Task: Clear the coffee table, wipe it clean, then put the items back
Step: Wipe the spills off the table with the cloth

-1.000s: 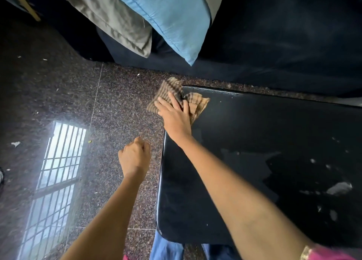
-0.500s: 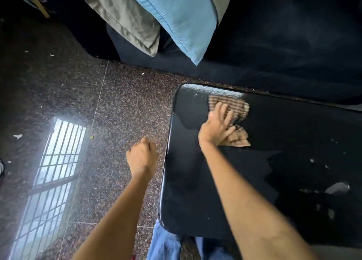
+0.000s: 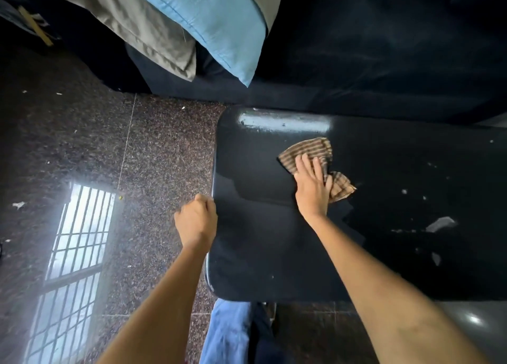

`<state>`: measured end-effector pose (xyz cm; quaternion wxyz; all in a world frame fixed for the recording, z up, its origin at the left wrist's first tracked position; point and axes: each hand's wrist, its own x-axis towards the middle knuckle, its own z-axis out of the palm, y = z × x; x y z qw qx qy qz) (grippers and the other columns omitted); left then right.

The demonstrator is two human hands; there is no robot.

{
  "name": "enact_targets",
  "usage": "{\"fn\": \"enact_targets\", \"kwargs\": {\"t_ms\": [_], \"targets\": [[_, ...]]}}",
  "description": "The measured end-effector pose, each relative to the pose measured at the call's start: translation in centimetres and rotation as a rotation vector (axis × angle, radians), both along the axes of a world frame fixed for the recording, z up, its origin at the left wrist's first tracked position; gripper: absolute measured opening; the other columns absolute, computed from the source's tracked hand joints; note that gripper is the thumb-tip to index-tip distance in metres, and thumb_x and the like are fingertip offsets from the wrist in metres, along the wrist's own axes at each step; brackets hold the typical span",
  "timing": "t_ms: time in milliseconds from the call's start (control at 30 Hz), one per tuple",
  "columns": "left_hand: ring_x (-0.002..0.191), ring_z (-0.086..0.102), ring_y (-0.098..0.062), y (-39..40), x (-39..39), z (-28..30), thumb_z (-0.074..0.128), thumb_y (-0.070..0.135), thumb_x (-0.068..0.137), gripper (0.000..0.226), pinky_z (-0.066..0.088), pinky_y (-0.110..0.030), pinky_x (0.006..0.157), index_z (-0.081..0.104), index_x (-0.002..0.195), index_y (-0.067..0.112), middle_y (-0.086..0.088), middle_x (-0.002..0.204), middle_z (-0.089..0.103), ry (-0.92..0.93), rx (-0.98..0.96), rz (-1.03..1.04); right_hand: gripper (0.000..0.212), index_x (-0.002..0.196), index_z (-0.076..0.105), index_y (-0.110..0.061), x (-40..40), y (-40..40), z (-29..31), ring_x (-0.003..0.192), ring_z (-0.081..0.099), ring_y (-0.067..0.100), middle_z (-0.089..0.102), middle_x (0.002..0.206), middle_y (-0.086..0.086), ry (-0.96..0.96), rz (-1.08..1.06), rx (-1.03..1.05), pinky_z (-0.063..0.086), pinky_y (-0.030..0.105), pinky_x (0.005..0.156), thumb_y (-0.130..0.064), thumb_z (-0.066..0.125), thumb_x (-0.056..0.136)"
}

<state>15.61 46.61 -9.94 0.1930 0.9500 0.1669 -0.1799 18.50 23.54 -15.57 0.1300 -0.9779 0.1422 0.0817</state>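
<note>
The glossy black coffee table (image 3: 263, 254) fills the right half of the view. A brown striped cloth (image 3: 310, 151) lies flat on its top near the far left part. My right hand (image 3: 311, 188) presses down on the cloth with its fingers spread over it. My left hand (image 3: 196, 221) is closed in a fist at the table's left edge, touching or just beside it, with nothing visible in it. Pale smears and specks (image 3: 440, 223) mark the tabletop on the right.
A dark sofa (image 3: 370, 56) stands right behind the table, with a blue cushion (image 3: 219, 20) and a beige cushion (image 3: 142, 20) hanging over its edge. Speckled polished floor (image 3: 82, 144) with a window reflection lies to the left. My jeans (image 3: 227, 333) show under the near edge.
My right hand has slid the cloth from the table's far left corner rightward onto the top. My left fist has moved right, up to the table's left edge.
</note>
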Motion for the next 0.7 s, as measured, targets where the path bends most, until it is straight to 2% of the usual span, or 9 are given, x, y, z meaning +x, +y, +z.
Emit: {"fn": "enact_targets", "kwargs": {"t_ms": [100,167,233,300,367,467,500,567,700], "targets": [[0.097,0.061,-0.039,-0.1,-2.0,-0.6,0.035,0.021,0.098,0.030,0.041,-0.040,0.086,0.059,0.099,0.003,-0.023,0.099,0.068,-0.024,-0.001,-0.013,0.046,0.145,0.029,-0.031,0.7,3.0,0.1,0.145,0.012,0.016,0.023,0.155,-0.013,-0.014,-0.310,0.042,0.015,0.052,0.110,-0.025,0.036,0.099],[0.098,0.061,-0.039,0.4,-3.5,-1.6,0.035,0.022,0.098,0.030,0.042,-0.041,0.087,0.059,0.100,0.003,-0.024,0.100,0.068,-0.022,0.008,0.002,0.048,0.143,0.031,-0.031,1.0,7.6,0.3,0.144,0.011,0.018,0.023,0.154,-0.011,-0.041,-0.370,0.077,0.016,0.053,0.108,-0.024,0.039,0.097],[0.095,0.061,-0.039,0.9,-4.6,-2.4,0.035,0.022,0.097,0.030,0.043,-0.041,0.085,0.058,0.097,0.003,-0.024,0.098,0.067,-0.023,0.009,0.018,0.048,0.140,0.034,-0.031,-0.1,12.8,0.1,0.141,0.015,0.019,0.028,0.151,-0.010,-0.108,-0.115,0.055,0.022,0.052,0.104,-0.024,0.041,0.093],[0.089,0.061,-0.039,1.5,-5.6,-3.0,0.034,0.022,0.097,0.030,0.045,-0.042,0.082,0.057,0.094,0.002,-0.023,0.094,0.067,-0.025,0.009,0.025,0.047,0.143,0.033,-0.031,-1.5,16.2,-0.3,0.143,0.014,0.016,0.027,0.152,-0.013,-0.099,0.243,0.085,0.019,0.051,0.108,-0.026,0.037,0.096],[0.087,0.061,-0.039,2.3,-6.4,-3.3,0.033,0.021,0.097,0.031,0.046,-0.043,0.080,0.057,0.092,0.003,-0.024,0.092,0.067,-0.008,0.027,0.033,0.045,0.144,0.033,-0.030,-1.7,16.0,-0.4,0.145,0.013,0.014,0.026,0.154,-0.014,-0.083,0.489,0.120,0.014,0.049,0.112,-0.027,0.037,0.099],[0.086,0.062,-0.042,3.2,-6.7,-3.5,0.033,0.020,0.096,0.032,0.047,-0.043,0.079,0.059,0.093,0.001,-0.028,0.092,0.067,0.000,0.052,0.044,0.046,0.144,0.033,-0.029,-0.9,10.9,-0.2,0.144,0.019,0.014,0.029,0.152,-0.013,-0.111,0.740,0.026,0.022,0.049,0.108,-0.027,0.041,0.098],[0.085,0.062,-0.042,3.3,-6.5,-3.4,0.034,0.019,0.096,0.032,0.047,-0.043,0.079,0.060,0.092,-0.001,-0.029,0.092,0.067,-0.007,0.050,0.042,0.047,0.142,0.035,-0.030,-0.7,8.6,-0.2,0.142,0.022,0.014,0.031,0.151,-0.013,-0.129,0.715,-0.018,0.027,0.051,0.104,-0.027,0.043,0.096],[0.083,0.063,-0.041,3.2,-6.0,-3.2,0.035,0.018,0.095,0.032,0.047,-0.043,0.079,0.061,0.091,-0.001,-0.028,0.089,0.067,-0.021,0.028,0.024,0.046,0.138,0.037,-0.030,-0.7,4.4,-0.1,0.140,0.026,0.015,0.033,0.149,-0.014,-0.157,0.468,-0.077,0.034,0.049,0.097,-0.026,0.046,0.094],[0.084,0.063,-0.041,3.3,-4.9,-3.2,0.035,0.019,0.096,0.033,0.046,-0.042,0.080,0.061,0.090,-0.001,-0.028,0.088,0.068,-0.029,-0.010,0.015,0.045,0.144,0.031,-0.034,-0.3,4.4,-0.2,0.145,0.012,0.011,0.023,0.154,-0.016,-0.094,-0.334,0.094,0.013,0.049,0.111,-0.028,0.036,0.100]]}}
